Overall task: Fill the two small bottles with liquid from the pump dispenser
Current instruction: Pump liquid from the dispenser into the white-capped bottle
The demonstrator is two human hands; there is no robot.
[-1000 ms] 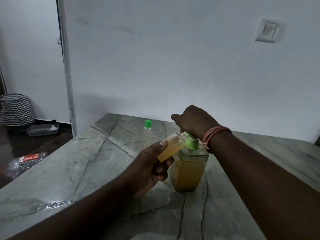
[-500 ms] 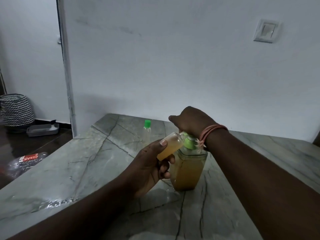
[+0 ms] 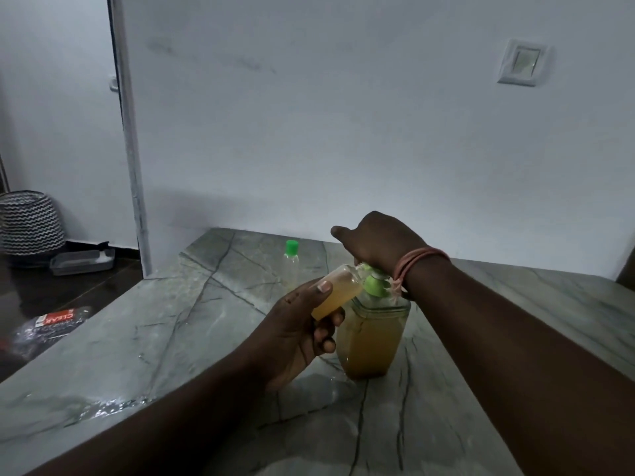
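Note:
A clear pump dispenser point(image 3: 372, 334) with amber liquid and a green pump head stands on the grey marble table point(image 3: 165, 324). My right hand point(image 3: 378, 242) lies on top of the pump head, fingers bent down over it. My left hand point(image 3: 295, 331) grips a small bottle point(image 3: 338, 293), tilted, with its mouth at the pump spout; it holds amber liquid. A second small clear bottle point(image 3: 291, 261) with a green cap stands upright further back on the table.
A white wall with a switch plate point(image 3: 520, 63) rises behind the table. At left, on the dark floor, are a zigzag-patterned basket point(image 3: 29, 221), a grey tray point(image 3: 82, 261) and a plastic package point(image 3: 48, 324). A wet patch point(image 3: 110, 405) shines near the table's left edge.
My right hand has lifted slightly off its pressed position, with the thumb stretched out more. The left hand keeps the small bottle at the spout.

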